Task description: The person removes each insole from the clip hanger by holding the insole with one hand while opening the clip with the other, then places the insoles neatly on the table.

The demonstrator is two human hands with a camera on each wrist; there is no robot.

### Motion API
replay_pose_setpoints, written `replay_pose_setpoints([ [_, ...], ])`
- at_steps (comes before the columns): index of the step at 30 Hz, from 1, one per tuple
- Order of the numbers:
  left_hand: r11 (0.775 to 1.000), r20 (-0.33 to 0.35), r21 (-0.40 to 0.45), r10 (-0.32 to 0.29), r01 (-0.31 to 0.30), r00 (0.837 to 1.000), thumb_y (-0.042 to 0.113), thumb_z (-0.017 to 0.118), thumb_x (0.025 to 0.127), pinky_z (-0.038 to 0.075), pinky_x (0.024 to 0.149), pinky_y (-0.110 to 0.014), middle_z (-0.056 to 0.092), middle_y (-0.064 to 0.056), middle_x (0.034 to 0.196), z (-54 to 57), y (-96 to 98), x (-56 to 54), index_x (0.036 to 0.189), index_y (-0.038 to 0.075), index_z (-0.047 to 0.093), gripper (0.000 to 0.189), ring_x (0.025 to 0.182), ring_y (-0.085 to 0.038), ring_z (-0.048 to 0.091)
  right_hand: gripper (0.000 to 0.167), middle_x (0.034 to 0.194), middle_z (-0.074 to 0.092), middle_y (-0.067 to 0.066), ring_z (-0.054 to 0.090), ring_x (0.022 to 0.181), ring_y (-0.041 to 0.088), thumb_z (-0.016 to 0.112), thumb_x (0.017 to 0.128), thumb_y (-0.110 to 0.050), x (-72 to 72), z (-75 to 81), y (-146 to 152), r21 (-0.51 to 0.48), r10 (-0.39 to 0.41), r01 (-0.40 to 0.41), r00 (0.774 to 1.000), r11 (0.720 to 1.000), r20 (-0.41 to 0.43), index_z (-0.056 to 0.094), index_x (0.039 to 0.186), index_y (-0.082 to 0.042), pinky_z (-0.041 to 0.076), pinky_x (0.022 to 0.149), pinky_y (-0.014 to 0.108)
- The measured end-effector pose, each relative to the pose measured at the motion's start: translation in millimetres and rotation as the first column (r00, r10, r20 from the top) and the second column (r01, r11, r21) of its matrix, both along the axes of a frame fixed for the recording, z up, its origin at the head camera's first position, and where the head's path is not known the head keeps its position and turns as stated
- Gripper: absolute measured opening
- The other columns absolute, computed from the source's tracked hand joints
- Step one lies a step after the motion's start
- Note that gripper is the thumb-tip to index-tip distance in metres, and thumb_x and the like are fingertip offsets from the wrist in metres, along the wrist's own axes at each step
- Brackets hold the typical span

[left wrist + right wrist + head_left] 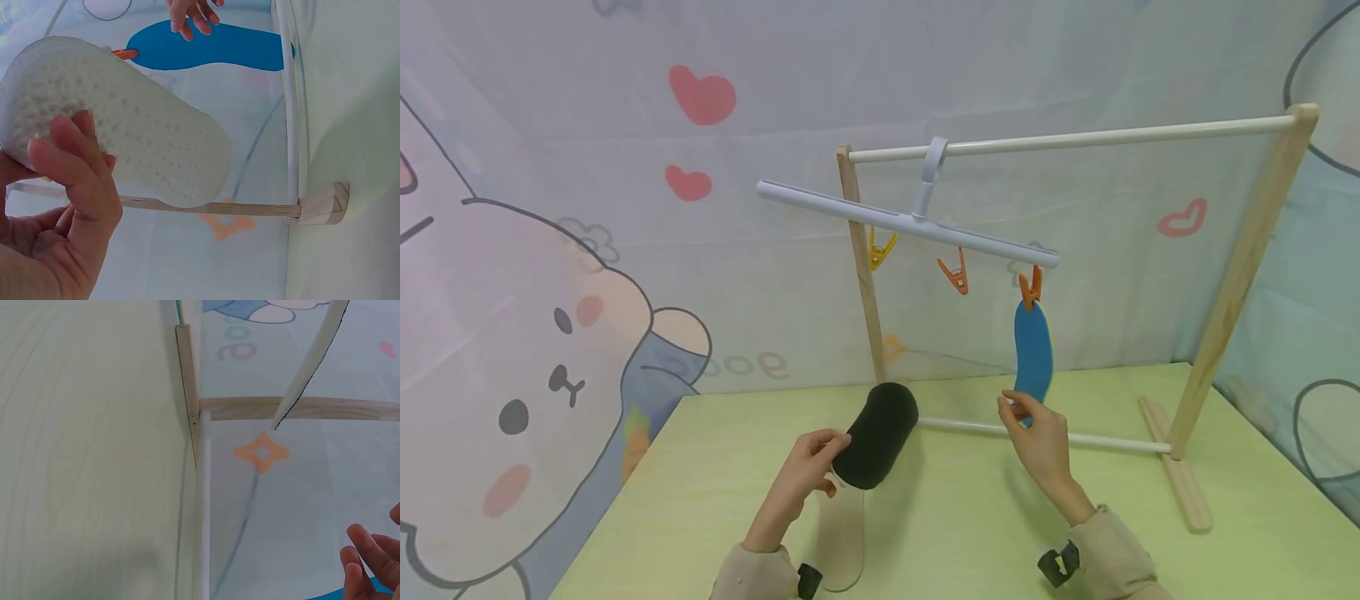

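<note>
My left hand (pixel 808 467) holds a black insole (pixel 877 437) by its near end, thumb on the dark face. In the left wrist view its pale, dimpled underside (pixel 137 125) shows, with the left fingers (pixel 78 153) against it. Edge-on, the same insole (pixel 315 365) crosses the right wrist view. A blue insole (pixel 1032 346) hangs by its top from an orange clip (pixel 1031 287). In front of its lower end is my right hand (pixel 1041 437), fingers loosely bent and nothing between them. A pale insole (pixel 841 542) lies on the table below my left hand.
A grey-white hanger (pixel 880 218) hooks over the white rail (pixel 1120 136) of a wooden stand (pixel 1243 283). From it hang a yellow clip (pixel 880 248) and another orange clip (pixel 956 273). A low white bar (pixel 1120 442) crosses above the table (pixel 737 500).
</note>
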State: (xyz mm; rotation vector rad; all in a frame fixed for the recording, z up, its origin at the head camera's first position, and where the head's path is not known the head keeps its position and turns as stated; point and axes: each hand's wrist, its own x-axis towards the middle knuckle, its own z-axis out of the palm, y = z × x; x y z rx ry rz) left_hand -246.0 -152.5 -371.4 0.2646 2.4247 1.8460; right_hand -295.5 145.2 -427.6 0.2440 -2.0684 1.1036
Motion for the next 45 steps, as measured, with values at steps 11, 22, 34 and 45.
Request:
replay_pose_setpoints([
  [11,0.996,0.020,-0.072,0.049,-0.048,0.999,0.011,0.049,0.090,0.043,0.040,-0.020,0.056,-0.003,0.077,5.7,-8.6,1.7,0.098,-0.010,0.060,0.025,0.057,-0.011,0.047,0.018,0.071,0.069,0.008,0.062,0.061,0.021,0.062,0.083,-0.016,0.1,-3.1,2,-0.005,-0.011,0.011,1.000,1.000,0.012,0.067,0.097,-0.005,0.048,0.051,0.019],
  [22,0.993,0.043,-0.104,0.065,-0.060,0.997,0.010,0.052,0.087,0.046,0.042,-0.020,0.060,-0.011,0.081,10.9,-16.8,8.4,0.105,-0.011,0.056,0.028,0.049,-0.010,0.048,0.017,0.071,0.069,0.008,0.062,0.061,0.021,0.062,0.083,-0.015,1.0,-5.7,2,-0.012,0.004,-0.004,1.000,1.000,0.010,0.067,0.097,-0.005,0.048,0.049,0.019],
  [34,0.994,0.039,-0.080,0.080,-0.077,0.996,0.011,0.050,0.089,0.045,0.041,-0.018,0.065,-0.009,0.068,17.1,-24.2,14.2,0.122,-0.006,0.045,0.037,0.050,-0.012,0.060,0.017,0.071,0.069,0.007,0.062,0.061,0.021,0.061,0.083,-0.015,-0.5,-9.4,2,-0.031,0.008,-0.007,0.999,0.999,0.031,0.068,0.095,-0.005,0.045,0.047,0.014],
  [45,0.990,0.067,-0.066,0.129,-0.125,0.989,0.011,0.047,0.090,0.044,0.041,-0.018,0.066,-0.026,0.081,19.0,-27.3,17.3,0.123,0.000,0.044,0.035,0.053,-0.020,0.065,0.018,0.071,0.069,0.008,0.062,0.062,0.022,0.060,0.084,-0.015,0.9,-10.5,1,-0.032,0.017,-0.016,0.999,0.999,0.050,0.067,0.096,-0.004,0.047,0.047,0.017],
])
